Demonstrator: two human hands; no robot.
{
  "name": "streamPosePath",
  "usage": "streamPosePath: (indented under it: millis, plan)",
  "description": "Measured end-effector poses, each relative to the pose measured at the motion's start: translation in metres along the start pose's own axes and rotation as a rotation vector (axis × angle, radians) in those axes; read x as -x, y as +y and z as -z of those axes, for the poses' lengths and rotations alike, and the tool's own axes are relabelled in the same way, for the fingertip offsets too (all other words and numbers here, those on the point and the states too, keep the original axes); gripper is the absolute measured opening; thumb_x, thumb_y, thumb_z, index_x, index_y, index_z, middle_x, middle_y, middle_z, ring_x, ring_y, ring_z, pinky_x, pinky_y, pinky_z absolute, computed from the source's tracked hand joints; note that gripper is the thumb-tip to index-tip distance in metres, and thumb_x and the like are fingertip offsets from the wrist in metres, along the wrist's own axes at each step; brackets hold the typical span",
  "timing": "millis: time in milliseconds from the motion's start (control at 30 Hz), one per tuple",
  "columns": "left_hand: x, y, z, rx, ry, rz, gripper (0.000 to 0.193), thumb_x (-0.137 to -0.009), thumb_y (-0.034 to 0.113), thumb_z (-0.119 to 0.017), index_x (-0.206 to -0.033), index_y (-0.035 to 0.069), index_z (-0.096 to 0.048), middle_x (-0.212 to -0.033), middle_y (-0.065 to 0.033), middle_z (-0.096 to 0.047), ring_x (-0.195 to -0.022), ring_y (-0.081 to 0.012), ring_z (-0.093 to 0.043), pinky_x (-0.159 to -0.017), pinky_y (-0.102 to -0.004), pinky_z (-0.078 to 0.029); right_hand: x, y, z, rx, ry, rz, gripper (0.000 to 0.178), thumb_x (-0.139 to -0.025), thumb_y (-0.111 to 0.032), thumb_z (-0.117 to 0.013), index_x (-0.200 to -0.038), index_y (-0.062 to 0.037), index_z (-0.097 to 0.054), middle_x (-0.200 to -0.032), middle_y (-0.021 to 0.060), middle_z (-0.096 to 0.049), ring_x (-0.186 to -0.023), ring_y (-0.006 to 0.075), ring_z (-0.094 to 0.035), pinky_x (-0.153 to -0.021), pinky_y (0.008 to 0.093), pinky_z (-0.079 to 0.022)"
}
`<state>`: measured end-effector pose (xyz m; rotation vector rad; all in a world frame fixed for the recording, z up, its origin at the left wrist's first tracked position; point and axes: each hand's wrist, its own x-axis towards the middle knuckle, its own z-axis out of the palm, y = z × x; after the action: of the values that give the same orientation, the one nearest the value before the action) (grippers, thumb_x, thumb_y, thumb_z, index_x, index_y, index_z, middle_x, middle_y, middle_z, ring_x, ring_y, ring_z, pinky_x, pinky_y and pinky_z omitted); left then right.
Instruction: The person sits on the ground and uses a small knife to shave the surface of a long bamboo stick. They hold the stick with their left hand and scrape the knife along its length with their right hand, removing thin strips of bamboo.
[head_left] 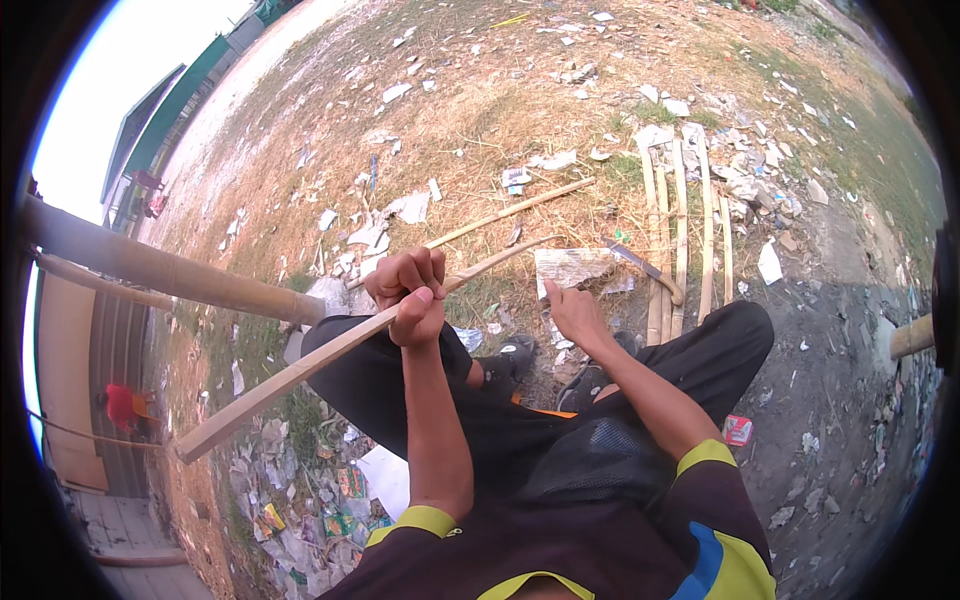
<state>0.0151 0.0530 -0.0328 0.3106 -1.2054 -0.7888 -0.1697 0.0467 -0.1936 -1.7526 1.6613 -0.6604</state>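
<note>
My left hand [408, 295] is closed around a long pale wooden strip [290, 385], bamboo by its look. The strip slants from its thick end at lower left to a thin tip beyond my fist. My right hand [577, 318] is just below that tip, apart from it, with its fingers curled. Whatever those fingers hold, if anything, is hidden. A knife [640, 265] with a curved brown handle lies on the ground to the right of this hand, its handle over the nearest strips. Several flat bamboo strips [706, 220] lie side by side there. Another thin strip [520, 207] rests beyond my left hand.
My black-trousered legs [720, 335] are bent, with dark shoes [510, 362] between them. A thick bamboo pole [200, 265] juts in from the left; a shorter pole end [912, 336] shows at right. Paper scraps and litter [330, 500] cover much of the dry grass.
</note>
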Motion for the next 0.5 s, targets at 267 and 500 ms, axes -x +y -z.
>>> streamPosePath:
  millis: [267,500]
  plan:
    - [-0.001,0.000,-0.009,-0.045,-0.003,0.009,0.028,-0.063,0.008,-0.057,-0.052,0.006,-0.031,-0.049,-0.0005,-0.026,-0.042,-0.0115,-0.026,-0.043,-0.0263,-0.024,0.046,-0.105,0.039,-0.505,0.002,0.331,0.050,-0.099,-0.036,-0.042,-0.069,0.0027,-0.055,-0.058,0.0263,-0.052,-0.059,0.0446,-0.056,-0.056,0.0509,-0.043]
    - [0.000,-0.004,0.009,-0.009,0.020,0.003,0.025,-0.062,0.009,-0.054,-0.053,0.006,-0.031,-0.049,-0.0019,-0.028,-0.042,-0.0115,-0.025,-0.044,-0.0268,-0.023,0.035,-0.101,0.023,-0.228,0.022,0.279,0.044,-0.099,-0.031,-0.043,-0.072,0.0016,-0.056,-0.060,0.0241,-0.054,-0.059,0.0439,-0.056,-0.052,0.0477,-0.042]
